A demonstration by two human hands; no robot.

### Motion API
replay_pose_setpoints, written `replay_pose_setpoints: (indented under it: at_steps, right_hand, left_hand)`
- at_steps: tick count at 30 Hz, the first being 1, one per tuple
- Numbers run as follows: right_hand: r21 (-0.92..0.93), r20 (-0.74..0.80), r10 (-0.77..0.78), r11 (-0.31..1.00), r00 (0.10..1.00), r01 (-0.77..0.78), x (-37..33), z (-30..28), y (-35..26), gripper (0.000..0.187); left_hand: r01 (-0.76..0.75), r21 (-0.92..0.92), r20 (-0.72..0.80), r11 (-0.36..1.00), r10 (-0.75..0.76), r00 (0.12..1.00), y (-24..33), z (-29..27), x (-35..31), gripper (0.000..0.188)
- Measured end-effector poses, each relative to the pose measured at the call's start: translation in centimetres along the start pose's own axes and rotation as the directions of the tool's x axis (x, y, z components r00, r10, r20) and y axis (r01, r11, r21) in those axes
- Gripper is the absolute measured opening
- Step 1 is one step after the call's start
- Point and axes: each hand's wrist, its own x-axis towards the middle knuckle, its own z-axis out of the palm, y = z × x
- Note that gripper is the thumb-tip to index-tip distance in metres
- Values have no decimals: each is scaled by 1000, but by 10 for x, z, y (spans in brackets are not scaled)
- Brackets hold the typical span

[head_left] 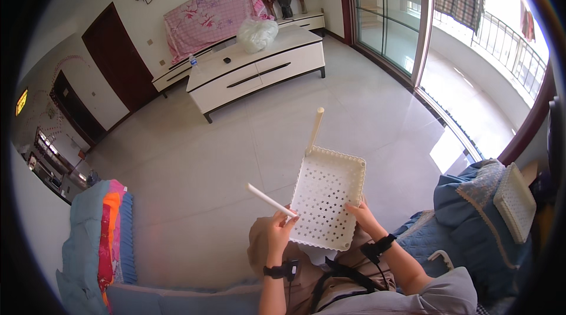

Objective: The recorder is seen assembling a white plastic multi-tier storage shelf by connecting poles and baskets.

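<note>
One white plastic post (316, 130) stood in the perforated white plastic tray's (326, 200) far corner — left hand (277, 229) gripped a second white post (270, 200), right hand (362, 215) clasped the tray's edge — other corners bare.

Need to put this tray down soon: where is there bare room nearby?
Bare floor runs from the knees to the white low table. The table top right of the plastic bag is bare. The blue seat, right, already holds another tray.

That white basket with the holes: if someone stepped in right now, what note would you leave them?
Left hand: holds a loose white rod by its near end, at the near left corner of the basket.
Right hand: grips the basket's right edge, over the lap.
Done: one rod stands in the far left corner.
Left: the held rod is not yet fitted. A second white basket lies on the blue seat to the right.
</note>
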Motion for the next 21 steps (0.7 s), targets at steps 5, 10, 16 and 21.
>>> replay_pose_setpoints:
  at_steps: [5, 10, 16, 21]
  right_hand:
    - [-745, 165, -14, 653, 986, 135, -30, -12, -44, 37]
    - [-939, 289, -191, 136, 938, 317, -77, 2, -97, 53]
    - [-496, 646, -136, 674, 751, 548, -104, 57, -95, 96]
    - [-387, 654, -290, 665, 699, 639, -109, 88, -73, 77]
  left_hand:
    - [-252, 367, -22, 895, 279, 960, -21, 3, -8, 19]
    - [-259, 486, 0, 835, 296, 955, -31, 11, -24, 19]
    - [-205, 291, -13, 934, 218, 976, -42, 5, -22, 21]
    - [-249, 350, 43, 903, 250, 967, -70, -4, -19, 22]
